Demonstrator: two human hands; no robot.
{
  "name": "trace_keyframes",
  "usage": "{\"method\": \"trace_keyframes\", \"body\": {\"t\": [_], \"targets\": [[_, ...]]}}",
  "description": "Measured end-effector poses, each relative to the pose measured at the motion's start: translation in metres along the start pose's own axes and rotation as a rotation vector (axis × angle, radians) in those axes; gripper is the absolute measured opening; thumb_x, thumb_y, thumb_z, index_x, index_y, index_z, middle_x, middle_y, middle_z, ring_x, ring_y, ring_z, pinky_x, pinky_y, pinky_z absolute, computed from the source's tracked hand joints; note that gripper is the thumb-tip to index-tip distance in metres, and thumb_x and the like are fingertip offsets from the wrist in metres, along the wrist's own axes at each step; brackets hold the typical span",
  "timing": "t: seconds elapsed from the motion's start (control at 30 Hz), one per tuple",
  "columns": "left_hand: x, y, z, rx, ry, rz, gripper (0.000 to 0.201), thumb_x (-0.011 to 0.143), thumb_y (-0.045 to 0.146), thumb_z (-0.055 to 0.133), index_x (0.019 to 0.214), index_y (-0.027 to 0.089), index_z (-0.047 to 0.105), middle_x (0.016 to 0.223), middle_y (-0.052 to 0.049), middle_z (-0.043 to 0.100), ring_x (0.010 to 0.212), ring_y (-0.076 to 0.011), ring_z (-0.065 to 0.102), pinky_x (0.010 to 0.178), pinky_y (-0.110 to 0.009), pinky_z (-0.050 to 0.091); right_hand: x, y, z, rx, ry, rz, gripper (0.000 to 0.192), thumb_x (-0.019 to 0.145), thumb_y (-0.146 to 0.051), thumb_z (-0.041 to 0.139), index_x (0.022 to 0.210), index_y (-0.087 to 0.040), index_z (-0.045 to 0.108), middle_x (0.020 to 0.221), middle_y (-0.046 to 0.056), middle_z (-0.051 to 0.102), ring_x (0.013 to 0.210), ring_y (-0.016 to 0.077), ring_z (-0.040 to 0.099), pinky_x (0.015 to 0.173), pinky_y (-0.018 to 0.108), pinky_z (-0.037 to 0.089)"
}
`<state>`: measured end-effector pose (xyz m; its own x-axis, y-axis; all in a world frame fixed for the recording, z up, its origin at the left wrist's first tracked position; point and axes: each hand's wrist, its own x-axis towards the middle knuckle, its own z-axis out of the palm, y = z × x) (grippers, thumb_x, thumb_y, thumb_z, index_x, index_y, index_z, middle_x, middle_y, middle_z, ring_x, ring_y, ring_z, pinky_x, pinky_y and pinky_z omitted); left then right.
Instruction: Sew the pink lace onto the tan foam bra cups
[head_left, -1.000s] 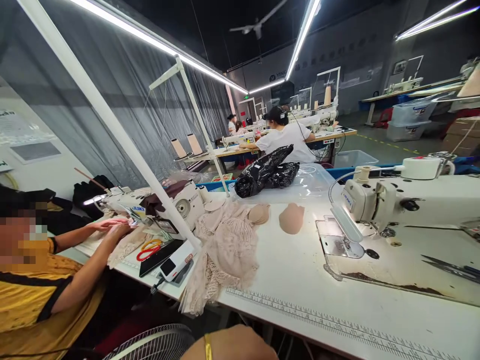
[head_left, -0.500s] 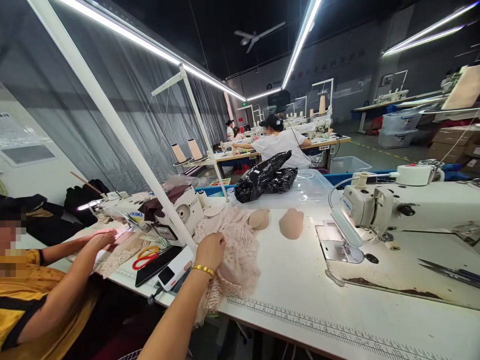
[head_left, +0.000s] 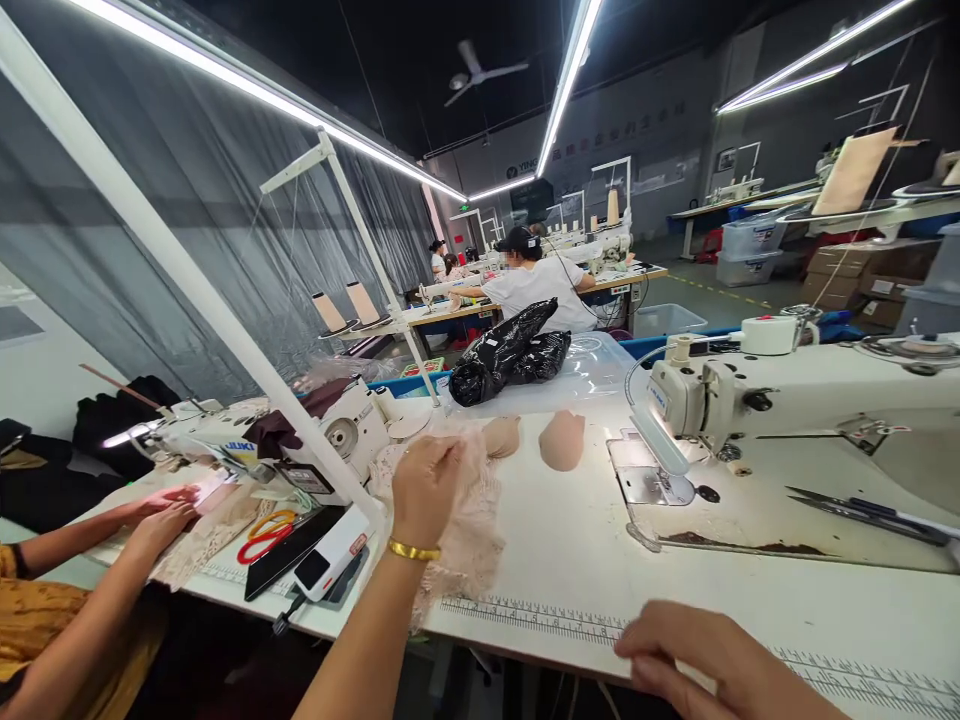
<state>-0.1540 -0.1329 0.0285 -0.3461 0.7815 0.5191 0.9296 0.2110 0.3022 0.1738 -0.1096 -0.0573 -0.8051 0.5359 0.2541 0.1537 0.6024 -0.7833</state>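
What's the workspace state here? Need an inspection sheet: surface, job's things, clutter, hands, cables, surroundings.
Surface: white sewing table with a printed ruler strip along its near edge.
Job's things: beige lace fabric heaped at the table's left end; two beige cups lie just beyond it.
Clutter: black plastic bag; scissors by the sewing machine.
Hands: left hand, gold bangle on its wrist, grips the lace; right hand rests at the near edge on the ruler strip, holding nothing.
Cables: one cable runs from a white device off the table edge.
Surroundings: a co-worker's hands at the next machine; more people sewing further back.
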Motion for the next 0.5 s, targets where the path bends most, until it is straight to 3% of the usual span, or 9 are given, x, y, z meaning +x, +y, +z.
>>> {"method": "trace_keyframes", "body": {"t": [0.07,0.13,0.17,0.23,0.3,0.4,0.5], "targets": [[-0.018,0.034,0.004,-0.144,-0.059,0.108,0.027,0.104,0.033,0.047,0.104,0.023,0.073,0.1,-0.005,0.075,0.094,-0.0199,0.068,0.088,-0.03,0.053,0.017,-0.003,-0.001,0.104,0.093,0.147,0.034,0.101,-0.048,0.056,0.131,-0.034,0.063,0.122,0.006,0.071,0.1,0.0236,0.071,0.078,0.031,0.063],[-0.04,0.065,0.01,-0.411,-0.212,0.271,0.025,0.105,0.034,0.05,0.096,0.023,0.071,0.092,-0.004,0.073,0.086,-0.0178,0.067,0.081,-0.028,0.053,0.033,-0.007,0.0,0.24,0.156,0.215,0.057,0.098,-0.055,0.058,0.149,-0.03,0.046,0.133,0.01,0.065,0.105,0.0248,0.069,0.079,0.033,0.062],[-0.052,0.078,0.014,-0.546,-0.284,0.353,0.023,0.104,0.035,0.052,0.098,0.024,0.071,0.094,-0.005,0.072,0.089,-0.0184,0.066,0.084,-0.03,0.052,0.038,-0.009,0.001,0.306,0.161,0.201,0.062,0.099,-0.055,0.057,0.152,-0.028,0.04,0.132,0.011,0.064,0.106,0.0246,0.068,0.083,0.034,0.061],[-0.072,0.094,0.025,-0.743,-0.293,0.386,0.025,0.102,0.043,0.056,0.109,0.024,0.07,0.114,-0.01,0.067,0.109,-0.0238,0.062,0.099,-0.037,0.049,0.044,-0.012,0.0,0.39,0.144,0.137,0.055,0.102,-0.051,0.051,0.148,-0.024,0.042,0.119,0.009,0.067,0.104,0.0237,0.067,0.092,0.037,0.058],[-0.086,0.099,0.037,-0.94,-0.373,0.308,0.048,0.097,0.061,0.058,0.129,0.026,0.061,0.129,-0.013,0.059,0.12,-0.0287,0.056,0.106,-0.045,0.046,0.041,-0.015,-0.006,0.391,0.139,0.138,0.04,0.105,-0.045,0.046,0.138,-0.023,0.05,0.111,0.007,0.069,0.103,0.0236,0.066,0.095,0.038,0.055],[-0.093,0.095,0.056,-1.183,-0.581,0.053,0.086,0.083,0.083,0.057,0.148,0.029,0.044,0.143,-0.016,0.05,0.126,-0.0332,0.052,0.096,-0.045,0.053,0.027,-0.019,-0.024,0.317,0.145,0.208,0.028,0.105,-0.031,0.044,0.127,-0.024,0.059,0.118,0.006,0.069,0.113,0.0243,0.064,0.102,0.039,0.051],[-0.088,0.094,0.077,-1.2,-0.716,-0.189,0.093,0.074,0.087,0.062,0.148,0.032,0.046,0.141,-0.016,0.056,0.125,-0.0371,0.057,0.093,-0.047,0.055,0.012,-0.027,-0.046,0.249,0.03,0.106,0.05,0.092,-0.007,0.046,0.136,-0.026,0.058,0.132,0.005,0.067,0.128,0.0229,0.06,0.113,0.038,0.043]]}}
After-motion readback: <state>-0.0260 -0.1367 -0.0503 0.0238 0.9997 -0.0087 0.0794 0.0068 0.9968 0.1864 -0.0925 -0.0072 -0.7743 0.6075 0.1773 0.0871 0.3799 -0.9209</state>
